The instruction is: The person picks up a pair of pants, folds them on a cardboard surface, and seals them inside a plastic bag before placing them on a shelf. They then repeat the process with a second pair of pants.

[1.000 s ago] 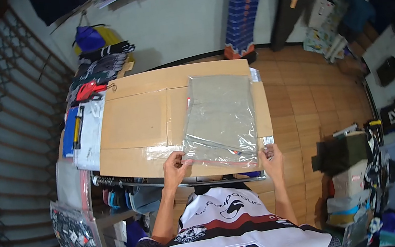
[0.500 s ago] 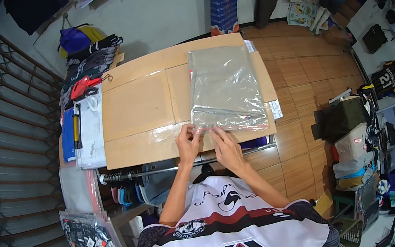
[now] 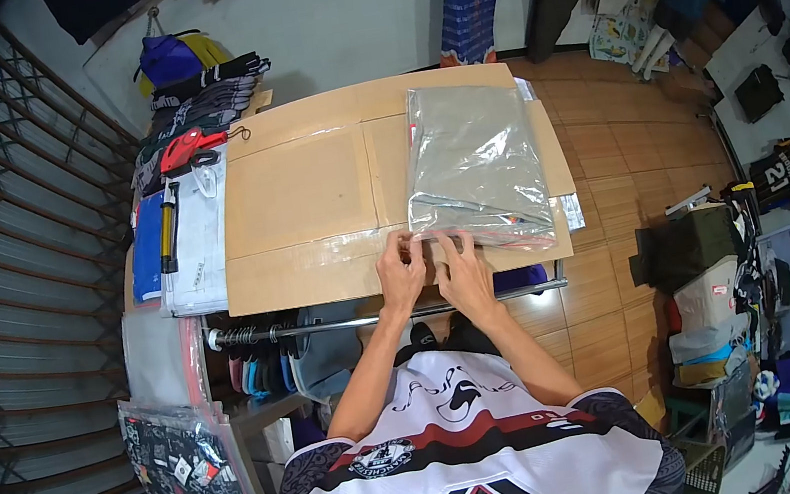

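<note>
A flattened cardboard sheet point(image 3: 309, 209) covers the counter point(image 3: 223, 317); a clear-bagged grey garment point(image 3: 476, 160) lies on its right half.

My fingers point(image 3: 412, 245) are pressing on a clear, glossy plastic bag point(image 3: 476, 165) that is showing a grey-olive garment inside, with a thin red strip along its edges. The desk point(image 3: 303, 199) is showing plain tan cardboard crossed by shiny clear tape. I am wearing a white jersey point(image 3: 465, 459) with black and dark red bands. A red tool point(image 3: 185, 150) is lying beside a blue sheet point(image 3: 145, 250).
</note>
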Action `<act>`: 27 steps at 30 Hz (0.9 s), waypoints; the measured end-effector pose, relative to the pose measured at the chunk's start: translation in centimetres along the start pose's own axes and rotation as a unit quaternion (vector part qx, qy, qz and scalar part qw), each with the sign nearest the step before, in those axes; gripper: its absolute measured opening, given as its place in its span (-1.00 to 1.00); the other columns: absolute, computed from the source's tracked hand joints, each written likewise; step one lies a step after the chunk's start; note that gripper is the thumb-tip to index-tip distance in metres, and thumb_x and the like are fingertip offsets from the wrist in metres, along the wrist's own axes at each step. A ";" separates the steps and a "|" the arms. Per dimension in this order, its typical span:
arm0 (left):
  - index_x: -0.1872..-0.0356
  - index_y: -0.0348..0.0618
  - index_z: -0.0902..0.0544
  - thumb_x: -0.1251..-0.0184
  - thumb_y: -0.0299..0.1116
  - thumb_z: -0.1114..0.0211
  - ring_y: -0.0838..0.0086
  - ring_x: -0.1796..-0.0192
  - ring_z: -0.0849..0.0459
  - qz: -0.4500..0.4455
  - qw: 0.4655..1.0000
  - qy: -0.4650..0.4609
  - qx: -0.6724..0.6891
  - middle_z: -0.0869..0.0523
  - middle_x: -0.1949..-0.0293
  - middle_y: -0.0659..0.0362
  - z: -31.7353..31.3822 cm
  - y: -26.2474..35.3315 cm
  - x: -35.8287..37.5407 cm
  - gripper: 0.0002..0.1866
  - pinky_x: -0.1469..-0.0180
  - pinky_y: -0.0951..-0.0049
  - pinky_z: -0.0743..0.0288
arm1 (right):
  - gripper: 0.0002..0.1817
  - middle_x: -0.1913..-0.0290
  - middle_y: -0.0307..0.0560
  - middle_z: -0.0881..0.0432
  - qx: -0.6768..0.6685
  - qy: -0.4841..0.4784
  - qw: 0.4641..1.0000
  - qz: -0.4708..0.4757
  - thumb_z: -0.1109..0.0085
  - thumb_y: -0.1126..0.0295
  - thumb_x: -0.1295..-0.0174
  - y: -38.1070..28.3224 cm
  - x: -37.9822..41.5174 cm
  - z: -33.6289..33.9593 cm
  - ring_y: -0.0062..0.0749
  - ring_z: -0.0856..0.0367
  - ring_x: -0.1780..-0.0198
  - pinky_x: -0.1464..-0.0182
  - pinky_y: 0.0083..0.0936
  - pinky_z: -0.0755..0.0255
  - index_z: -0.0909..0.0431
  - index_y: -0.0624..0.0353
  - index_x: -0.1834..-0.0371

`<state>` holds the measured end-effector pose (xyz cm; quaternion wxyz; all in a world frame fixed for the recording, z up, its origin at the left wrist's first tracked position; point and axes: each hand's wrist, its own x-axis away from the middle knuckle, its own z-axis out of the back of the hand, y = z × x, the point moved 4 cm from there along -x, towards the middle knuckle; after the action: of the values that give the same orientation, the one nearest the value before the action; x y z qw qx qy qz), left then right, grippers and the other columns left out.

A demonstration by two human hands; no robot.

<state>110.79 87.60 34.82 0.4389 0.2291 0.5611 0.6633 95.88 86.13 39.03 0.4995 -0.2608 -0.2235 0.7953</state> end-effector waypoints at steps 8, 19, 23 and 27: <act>0.11 -0.33 -0.60 -0.47 -0.47 -0.30 0.53 0.43 -0.75 0.013 1.000 0.004 -0.020 -0.78 0.45 0.10 0.1 0.8 -0.1 -0.87 0.38 0.43 -0.60 | -0.54 -0.11 0.23 -0.51 -0.018 -0.038 0.998 0.053 -0.23 0.52 -0.25 1.3 -0.2 -0.5 0.27 -0.70 0.05 0.12 0.08 -0.62 -0.58 0.07 -0.26; 0.16 -0.34 -0.62 -0.50 -0.56 -0.27 0.60 0.37 -0.77 0.011 0.999 -0.041 0.024 -0.78 0.40 0.16 0.0 -0.8 0.1 -0.95 0.34 0.54 -0.64 | -0.51 -0.08 0.25 -0.54 0.032 -0.104 0.994 0.026 -0.26 0.45 -0.22 1.4 -2.5 -0.6 0.26 -0.74 0.15 0.21 0.12 -0.64 -0.55 0.06 -0.27; 0.17 -0.32 -0.64 -0.55 -0.46 -0.29 0.58 0.34 -0.79 0.107 0.991 -0.056 0.061 -0.78 0.39 0.13 0.4 0.1 -0.2 -0.89 0.43 0.54 -0.65 | -0.51 -0.14 0.28 -0.57 0.005 -0.118 0.992 0.037 -0.29 0.43 -0.22 1.9 -2.6 0.0 0.29 -0.73 0.18 0.18 0.12 -0.62 -0.59 0.12 -0.26; 0.03 -0.28 -0.59 -0.57 -0.45 -0.27 0.50 0.28 -0.85 0.166 0.980 -0.053 0.097 -0.79 0.34 0.14 0.5 -0.4 -0.3 -0.87 0.51 0.51 -0.69 | -0.62 -0.03 0.22 -0.65 -0.129 -0.075 0.987 0.065 -0.35 0.35 -0.26 3.9 -1.2 1.9 0.13 -0.75 0.28 0.22 -0.01 -0.62 -0.65 0.17 -0.15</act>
<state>111.45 87.59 34.60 0.3278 0.3950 0.5530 0.6563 92.51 83.31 38.32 0.3907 -0.2766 -0.3432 0.8081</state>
